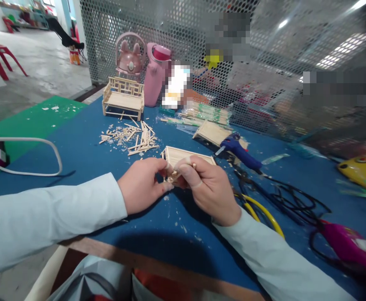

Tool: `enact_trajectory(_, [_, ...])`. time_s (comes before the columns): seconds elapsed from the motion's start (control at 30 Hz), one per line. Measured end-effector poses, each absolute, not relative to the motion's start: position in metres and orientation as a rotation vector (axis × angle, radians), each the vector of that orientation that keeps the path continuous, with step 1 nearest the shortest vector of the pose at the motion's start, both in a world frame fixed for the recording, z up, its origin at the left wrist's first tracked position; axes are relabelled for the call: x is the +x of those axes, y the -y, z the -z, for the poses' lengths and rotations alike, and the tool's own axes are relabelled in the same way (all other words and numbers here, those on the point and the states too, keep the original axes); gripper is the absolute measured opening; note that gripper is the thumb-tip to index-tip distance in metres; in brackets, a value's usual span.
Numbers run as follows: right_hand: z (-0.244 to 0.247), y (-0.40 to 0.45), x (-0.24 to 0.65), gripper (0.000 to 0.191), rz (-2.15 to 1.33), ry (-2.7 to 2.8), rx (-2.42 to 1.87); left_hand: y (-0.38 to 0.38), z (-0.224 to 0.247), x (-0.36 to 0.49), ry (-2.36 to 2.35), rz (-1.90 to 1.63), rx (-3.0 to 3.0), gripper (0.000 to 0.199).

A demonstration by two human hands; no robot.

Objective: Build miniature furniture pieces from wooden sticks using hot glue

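A small piece made of pale wooden sticks (187,154), with a panel and raised edges, sits on the blue table in front of me. My left hand (142,184) pinches its near left corner between thumb and fingers. My right hand (212,188) is closed over the near side, thumb against forefinger, gripping a short wooden stick (194,166) whose end pokes out. The fingers cover most of that corner, so the contact there is hidden. Past the left hand lies a heap of loose cut sticks (143,140), beside a finished-looking miniature wooden bench (123,100).
A blue glue gun (242,152) rests by a stick-made panel (212,133) to the right, near yellow-handled pliers (261,213) and tangled black cables (296,198). Bagged sticks (206,113), a pink bottle (153,77) and a perforated metal screen (183,33) stand behind. A white cable loop (59,156) is left.
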State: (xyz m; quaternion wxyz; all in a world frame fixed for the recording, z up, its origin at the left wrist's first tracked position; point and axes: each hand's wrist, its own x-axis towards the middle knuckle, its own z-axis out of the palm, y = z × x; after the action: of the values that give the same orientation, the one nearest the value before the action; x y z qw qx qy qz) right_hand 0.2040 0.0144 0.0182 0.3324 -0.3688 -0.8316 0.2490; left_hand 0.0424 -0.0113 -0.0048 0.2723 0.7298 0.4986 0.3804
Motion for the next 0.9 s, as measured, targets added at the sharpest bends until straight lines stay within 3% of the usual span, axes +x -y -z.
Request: enact_trajectory(0.9, [-0.0129,-0.0178,0.1985,0.034,-0.706,2.171,-0.878,0.0114,0.002,0.0411,-1.356,-1.032,1.983,0.01])
